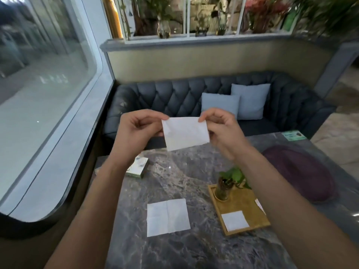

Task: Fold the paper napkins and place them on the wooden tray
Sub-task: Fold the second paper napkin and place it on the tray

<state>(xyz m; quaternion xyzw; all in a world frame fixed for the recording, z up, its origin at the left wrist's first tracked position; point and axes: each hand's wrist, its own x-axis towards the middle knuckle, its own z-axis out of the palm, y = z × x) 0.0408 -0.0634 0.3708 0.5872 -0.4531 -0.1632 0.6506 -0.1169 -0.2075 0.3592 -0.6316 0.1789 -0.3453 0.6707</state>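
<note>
Two hands [136, 131] [223, 131], three paper napkins [185, 133] [168, 217] [235, 221] — plus one white sliver [259, 205] — one wooden tray [242, 200], one plant [233, 175], two cushions [219, 103] [250, 100]

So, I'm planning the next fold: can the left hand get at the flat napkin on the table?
Probably yes: the flat napkin lies bare, nothing between it and the left hand. But it pinches the held napkin and must let go first.

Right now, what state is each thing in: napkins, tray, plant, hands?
Held napkin: folded, up in the air between both hands.
Left hand: pinches its upper left corner.
Right hand: pinches its upper right corner.
Table napkin: spread flat, creased, unfolded.
Wooden tray: flat on the table.
Tray napkin: folded small, lying on the tray.
Plant glass: upright on the tray.
</note>
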